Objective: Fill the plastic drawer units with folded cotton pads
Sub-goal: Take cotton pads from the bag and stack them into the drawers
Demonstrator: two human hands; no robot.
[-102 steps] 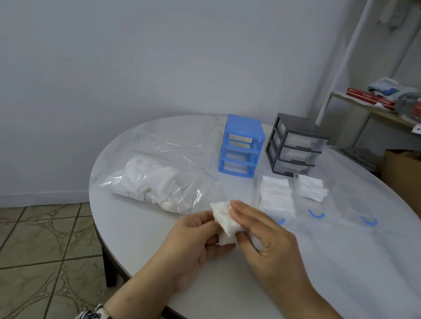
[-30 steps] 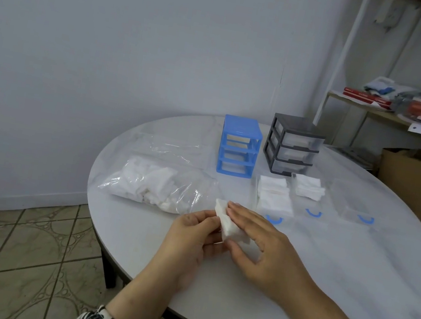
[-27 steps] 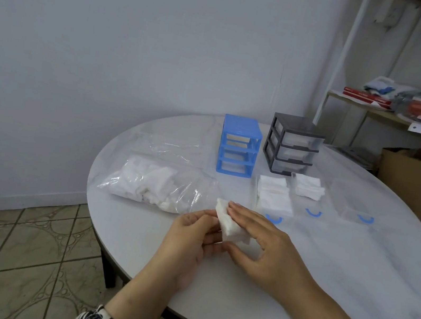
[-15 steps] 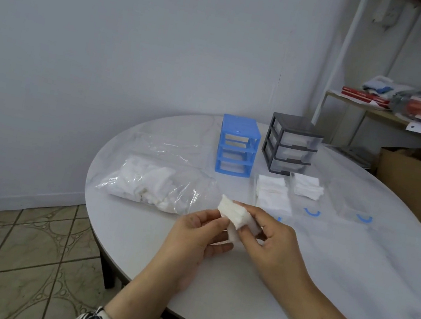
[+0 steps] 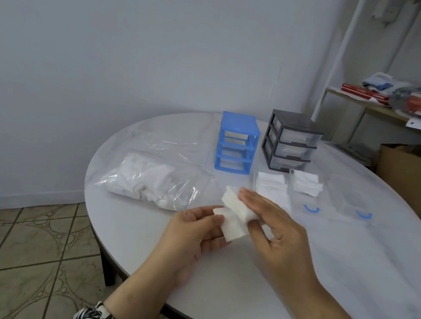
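Observation:
Both hands hold one white cotton pad (image 5: 233, 216) just above the table's near middle. My left hand (image 5: 191, 234) pinches its left corner between thumb and fingers. My right hand (image 5: 273, 225) grips its right side, fingers over the top and thumb underneath. Two stacks of folded pads (image 5: 270, 187) (image 5: 305, 182) lie beyond the hands. A blue drawer frame (image 5: 237, 143) with open slots stands at the back. Beside it on the right is a grey drawer unit (image 5: 291, 142) with clear drawers in place.
A clear bag of loose cotton pads (image 5: 155, 182) lies left of the hands on the round white table (image 5: 321, 289). Clear drawers with blue handles (image 5: 354, 208) lie at right. A shelf (image 5: 406, 111) and a cardboard box (image 5: 418, 177) stand beyond the table.
The pad has lifted off the table and opened out between the hands; my right hand has shifted from pressing it flat to gripping its right side.

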